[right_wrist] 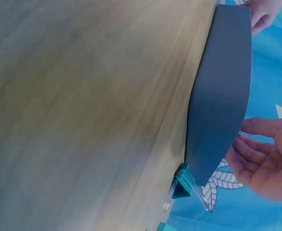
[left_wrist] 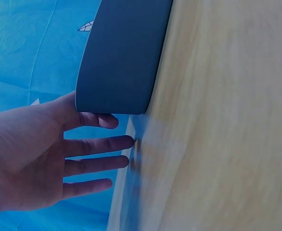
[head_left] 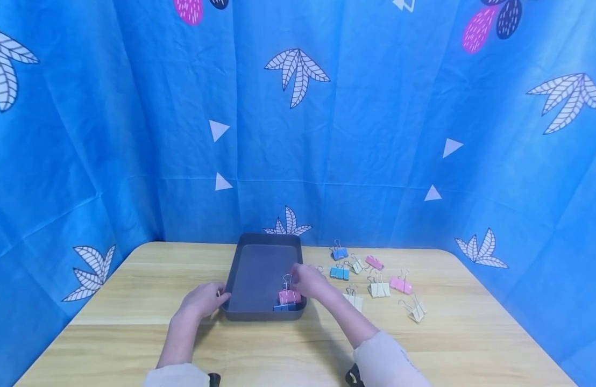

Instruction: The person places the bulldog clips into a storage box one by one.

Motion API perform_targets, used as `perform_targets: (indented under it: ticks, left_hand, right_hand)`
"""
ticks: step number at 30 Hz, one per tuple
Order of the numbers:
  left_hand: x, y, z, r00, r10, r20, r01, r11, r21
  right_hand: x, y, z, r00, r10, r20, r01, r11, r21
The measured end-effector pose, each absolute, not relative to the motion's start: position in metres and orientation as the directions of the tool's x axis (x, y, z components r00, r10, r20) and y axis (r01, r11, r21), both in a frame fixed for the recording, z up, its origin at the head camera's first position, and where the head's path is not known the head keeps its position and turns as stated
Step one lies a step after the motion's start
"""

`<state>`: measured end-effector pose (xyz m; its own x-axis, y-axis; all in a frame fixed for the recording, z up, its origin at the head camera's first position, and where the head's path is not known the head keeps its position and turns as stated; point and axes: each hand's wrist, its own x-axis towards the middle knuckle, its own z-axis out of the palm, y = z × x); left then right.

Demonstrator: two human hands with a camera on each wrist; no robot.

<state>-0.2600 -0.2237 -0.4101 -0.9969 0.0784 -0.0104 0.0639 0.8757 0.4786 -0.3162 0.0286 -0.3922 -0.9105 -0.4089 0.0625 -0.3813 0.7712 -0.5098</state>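
A dark grey tray (head_left: 264, 316) stands on the wooden table. My left hand (head_left: 203, 300) holds its left side near the front corner, the thumb over the rim. In the left wrist view the other fingers (left_wrist: 100, 143) stretch out straight beside the tray's wall. Inside the tray's front right corner, a pink binder clip (head_left: 289, 296) stands over a blue binder clip (head_left: 284, 307). My right hand (head_left: 309, 280) reaches over the right rim and pinches the pink clip's wire handle. In the right wrist view, thumb and fingers meet at the rim, a bit of metal between them.
Right of the tray lie several loose binder clips: blue (head_left: 339, 272), pink (head_left: 401, 285) and pale cream (head_left: 379, 288). A teal clip (right_wrist: 181, 180) is close against the tray's outer right side. A blue patterned curtain (head_left: 298, 140) hangs behind the table (head_left: 133, 301).
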Motion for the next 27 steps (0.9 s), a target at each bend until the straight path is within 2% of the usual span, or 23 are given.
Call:
perform_targets:
  ticks: [14, 22, 27]
  left_hand:
    - [-0.261, -0.224, -0.411, -0.996, 0.091, 0.001, 0.081, 0.885, 0.459]
    - [-0.260, -0.223, -0.410, -0.996, 0.084, -0.011, 0.069, 0.877, 0.475]
    - [-0.259, -0.223, -0.408, -0.996, 0.084, -0.015, 0.067, 0.878, 0.473]
  right_hand:
    - [-0.310, 0.038, -0.386, -0.912, -0.401, 0.080, -0.370, 0.727, -0.578]
    - [-0.304, 0.060, -0.373, -0.891, -0.419, 0.175, -0.429, 0.651, -0.626]
    - [-0.295, 0.079, -0.361, -0.890, -0.387, 0.242, -0.447, 0.629, -0.636]
